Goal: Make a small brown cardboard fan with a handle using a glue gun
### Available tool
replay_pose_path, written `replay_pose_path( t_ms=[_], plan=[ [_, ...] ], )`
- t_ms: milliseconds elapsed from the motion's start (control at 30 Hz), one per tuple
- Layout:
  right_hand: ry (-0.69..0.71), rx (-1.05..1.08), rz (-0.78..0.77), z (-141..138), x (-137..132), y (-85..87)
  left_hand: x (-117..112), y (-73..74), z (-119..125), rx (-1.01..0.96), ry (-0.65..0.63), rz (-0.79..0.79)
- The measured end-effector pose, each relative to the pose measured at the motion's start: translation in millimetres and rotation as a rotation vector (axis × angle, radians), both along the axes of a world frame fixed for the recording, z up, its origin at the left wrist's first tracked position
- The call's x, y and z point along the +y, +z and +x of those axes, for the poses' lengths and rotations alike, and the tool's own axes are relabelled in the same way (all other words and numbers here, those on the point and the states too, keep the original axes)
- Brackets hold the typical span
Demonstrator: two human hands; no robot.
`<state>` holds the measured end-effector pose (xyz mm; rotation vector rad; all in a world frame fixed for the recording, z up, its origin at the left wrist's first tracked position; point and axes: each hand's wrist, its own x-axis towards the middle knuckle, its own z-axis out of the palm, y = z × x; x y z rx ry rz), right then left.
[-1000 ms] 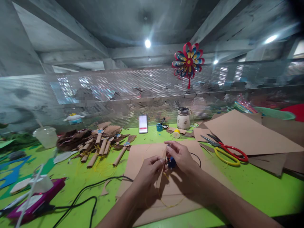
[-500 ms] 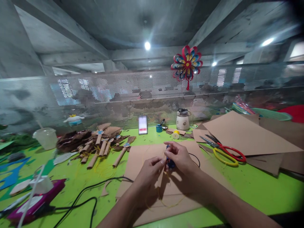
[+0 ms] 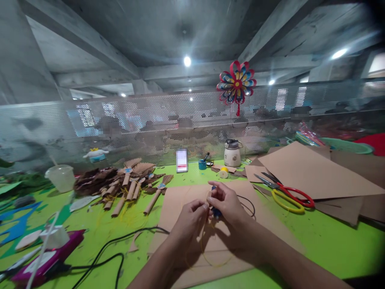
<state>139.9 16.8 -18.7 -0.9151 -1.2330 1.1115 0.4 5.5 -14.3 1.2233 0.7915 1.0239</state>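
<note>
My left hand (image 3: pixel 191 218) and my right hand (image 3: pixel 227 202) meet over a sheet of brown cardboard (image 3: pixel 177 198). Thumbs and fingertips of both pinch a narrow strip of brown paper (image 3: pixel 208 197). A thin yellow string (image 3: pixel 203 249) hangs below it and curls onto the cardboard. Behind the fingers of my right hand shows a dark blue object (image 3: pixel 215 212), mostly hidden; whether it is held or lies on the cardboard I cannot tell. A black cable (image 3: pixel 252 205) loops out beside it.
Rolled brown paper pieces with fan tops (image 3: pixel 132 188) lie left. Scissors with red and yellow handles (image 3: pixel 287 196) sit right, by stacked brown sheets (image 3: pixel 313 170). A thread spool (image 3: pixel 223 172), phone (image 3: pixel 181 160), flask (image 3: pixel 232 153) and purple power strip (image 3: pixel 49 257) stand around.
The brown strip has turned and shows less of its length below my fingers. My hands stay together in nearly the same place; the whole view has shifted slightly.
</note>
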Motion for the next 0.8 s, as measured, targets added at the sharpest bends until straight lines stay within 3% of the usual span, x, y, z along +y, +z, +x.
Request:
replay_pose_path(
  t_ms=[167,333,533,800],
  plan=[
    [0.039,0.032,-0.03,1.5,1.8,-2.9,-1.1,-3.4,1.8,-0.018,-0.028,-0.071],
    [0.054,0.037,-0.032,1.0,2.3,-6.2,1.8,-6.9,1.1,0.003,-0.081,-0.036],
    [0.065,0.014,0.013,1.9,2.0,-3.6,3.2,-4.9,-2.7,0.015,-0.034,-0.021],
    [-0.111,-0.027,0.043,10.8,-0.5,0.7,12.3,-8.9,-14.3,-0.188,-0.008,-0.207]
  ],
)
